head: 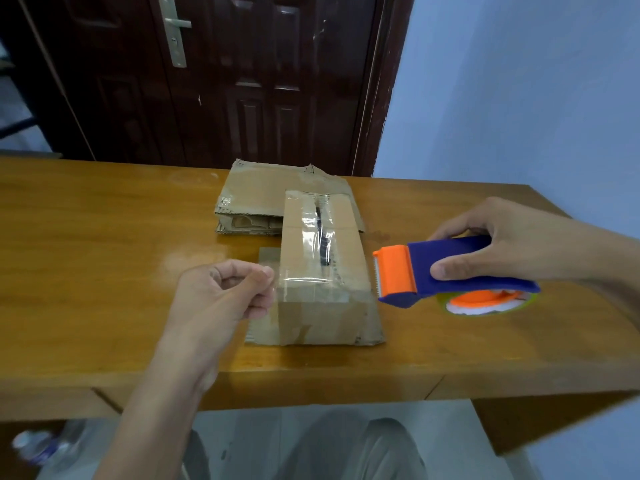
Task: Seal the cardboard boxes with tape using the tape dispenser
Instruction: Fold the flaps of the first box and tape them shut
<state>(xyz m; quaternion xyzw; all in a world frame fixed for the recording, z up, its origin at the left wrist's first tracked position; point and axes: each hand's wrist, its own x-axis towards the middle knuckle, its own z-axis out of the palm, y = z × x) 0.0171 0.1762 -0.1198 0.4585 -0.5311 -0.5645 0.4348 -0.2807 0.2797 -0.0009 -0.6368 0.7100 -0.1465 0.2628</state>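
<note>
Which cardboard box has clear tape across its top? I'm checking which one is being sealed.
The near upright box, between the left hand and the tape dispenser. The far box lies flattened behind it.

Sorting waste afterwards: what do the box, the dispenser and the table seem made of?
Box: brown corrugated cardboard, matte, with frayed edges and glossy clear tape on top. Tape dispenser: likely moulded plastic, smooth blue and orange. Table: wood or wood veneer, with visible grain and a shiny varnish.
</note>
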